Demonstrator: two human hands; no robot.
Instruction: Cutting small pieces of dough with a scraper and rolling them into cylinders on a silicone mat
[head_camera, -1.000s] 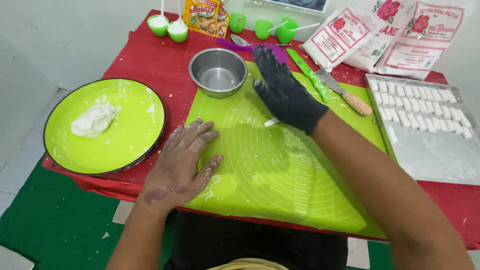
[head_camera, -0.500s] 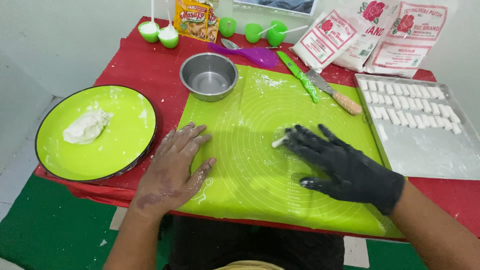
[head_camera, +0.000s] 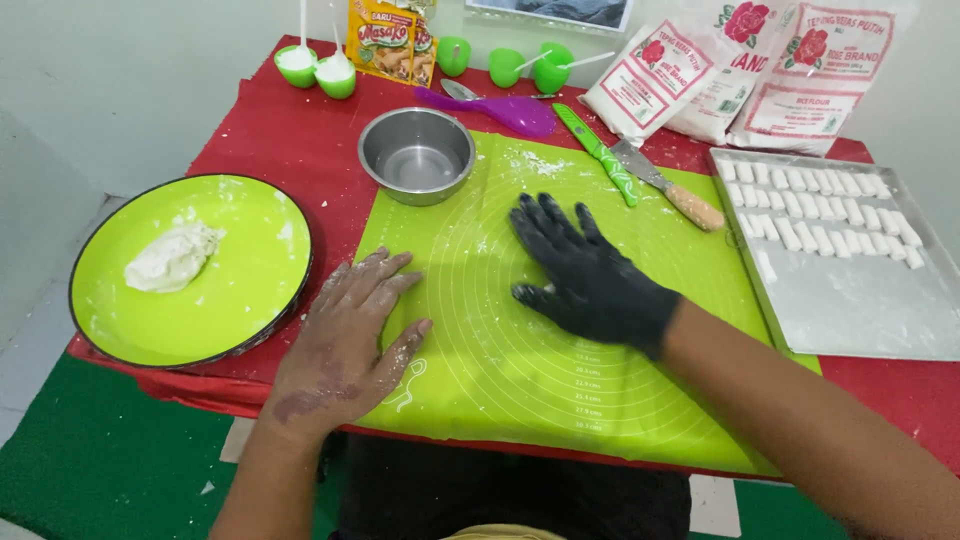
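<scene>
Both hands are lying flat and spread on the green mat (head_camera: 560, 370), the gloved right hand (head_camera: 585, 275) perhaps covering dough, the bare left hand (head_camera: 345, 335) holding nothing, while cut pieces (head_camera: 815, 205) are filling part of the tray (head_camera: 860, 310) and a dough lump (head_camera: 172, 257) is waiting on the plate (head_camera: 240, 300).

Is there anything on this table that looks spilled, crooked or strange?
One white dough piece lies alone on the metal tray, below the neat rows. Flour dusts the green mat near the steel bowl. Nothing looks damaged.
</scene>
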